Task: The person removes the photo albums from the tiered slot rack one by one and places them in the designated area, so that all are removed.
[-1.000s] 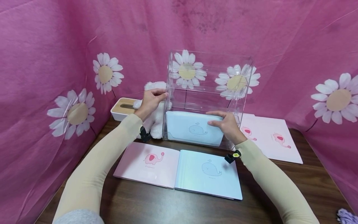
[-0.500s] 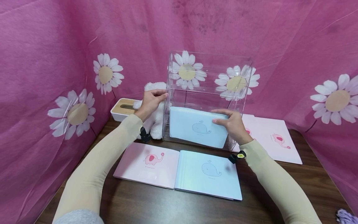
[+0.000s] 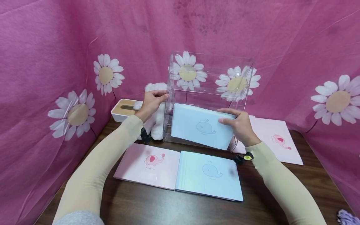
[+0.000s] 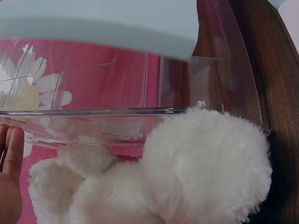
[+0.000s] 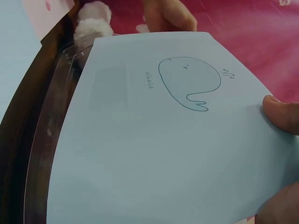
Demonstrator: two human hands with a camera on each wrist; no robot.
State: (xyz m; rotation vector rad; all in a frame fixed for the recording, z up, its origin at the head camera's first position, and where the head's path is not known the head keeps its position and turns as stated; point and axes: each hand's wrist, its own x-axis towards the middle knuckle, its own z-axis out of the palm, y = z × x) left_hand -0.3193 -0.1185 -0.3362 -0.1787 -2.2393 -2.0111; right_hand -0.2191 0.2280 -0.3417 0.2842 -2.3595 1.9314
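Observation:
In the head view my left hand (image 3: 153,101) holds the left side of a clear plastic display rack (image 3: 168,128), thumb in front. My right hand (image 3: 241,126) pinches the upper right corner of a pale blue booklet (image 3: 185,125) with a whale drawing, thumb on its front. The booklet tilts down to the right at the rack's lower front. In the right wrist view, its whale page (image 5: 140,154) fills much of the frame with the thumb on the edge. Only part of my left hand (image 4: 11,172) shows in the left wrist view, beside the rack's edge.
A pink elephant booklet (image 3: 163,175) and another blue whale booklet (image 3: 194,181) lie side by side in front. Pink sheets (image 3: 284,153) lie at right. A white plush toy (image 3: 158,126) and a wood-topped tissue box (image 3: 119,116) stand left; something purple (image 3: 347,217) is at lower right.
My right hand has moved right and slightly forward with the blue booklet, lifting it from the rack's bottom compartment and tilting it more. My left hand has stayed on the rack.

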